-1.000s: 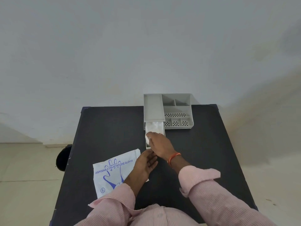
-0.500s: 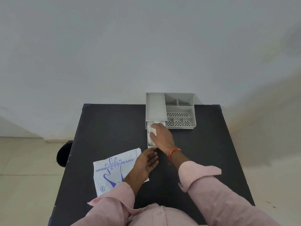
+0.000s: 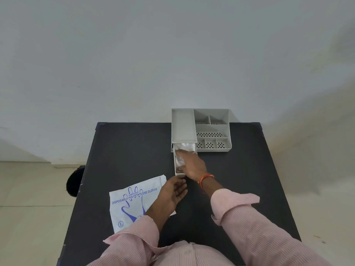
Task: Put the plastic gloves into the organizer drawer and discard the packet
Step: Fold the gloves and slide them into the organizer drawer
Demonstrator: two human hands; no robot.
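hands: 2 [image 3: 173,195] [image 3: 192,165]; organizer: 1 [image 3: 184,125]; drawer: 1 [image 3: 175,166]; packet: 1 [image 3: 132,204]; table: 1 [image 3: 124,150]

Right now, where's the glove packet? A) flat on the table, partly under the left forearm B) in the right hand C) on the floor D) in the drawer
A: the packet lies flat on the black table, its near right part hidden by the left forearm.

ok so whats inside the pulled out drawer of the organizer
Clear plastic gloves lie in the open drawer, with the right hand pressing down on them. The hand covers the drawer's near part, so how full it is cannot be seen.
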